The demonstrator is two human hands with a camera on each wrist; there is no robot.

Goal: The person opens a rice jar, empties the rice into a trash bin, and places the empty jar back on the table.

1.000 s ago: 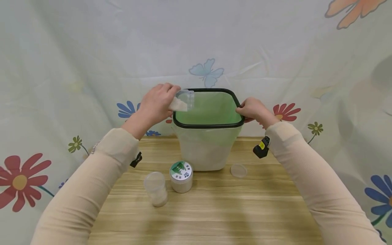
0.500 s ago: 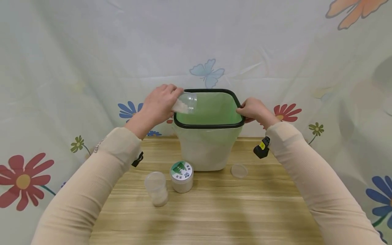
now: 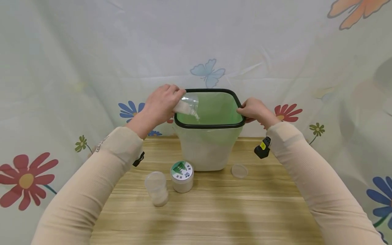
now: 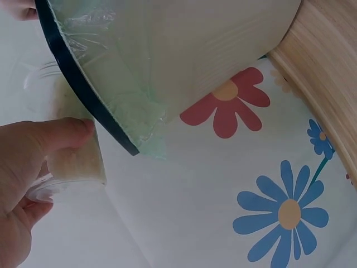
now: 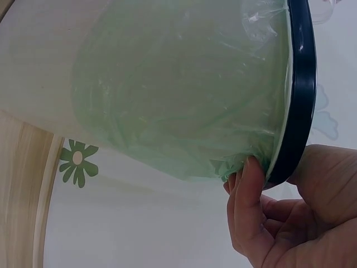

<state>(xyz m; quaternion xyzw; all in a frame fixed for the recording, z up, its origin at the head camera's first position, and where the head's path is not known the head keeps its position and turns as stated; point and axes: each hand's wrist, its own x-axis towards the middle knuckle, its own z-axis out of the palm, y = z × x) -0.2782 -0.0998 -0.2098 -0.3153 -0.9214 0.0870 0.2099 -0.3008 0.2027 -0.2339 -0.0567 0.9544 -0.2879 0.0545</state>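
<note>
A white trash bin (image 3: 203,156) with a black rim and a green bag (image 3: 217,105) lining it stands against the backdrop. My left hand (image 3: 162,103) grips a clear plastic jar (image 4: 72,159) by its sides, tipped with its mouth over the bin's opening. White contents fill the jar's lower side, and a little of it trails from the mouth. At the opposite side, my right hand (image 3: 255,108) pinches the rim, thumb on top. Seen from the right wrist, its fingertips (image 5: 252,173) press the gathered bag just below the rim.
On the wooden table (image 3: 202,217), a tub with a leaf-print label (image 3: 182,177) stands in front of the bin. To its left is a clear container (image 3: 157,190) with pale contents at its base. A round clear lid (image 3: 239,171) lies right of the bin.
My left hand has shifted slightly right and tipped the jar further mouth-down. White contents now run out at its mouth. My right hand stays on the rim.
</note>
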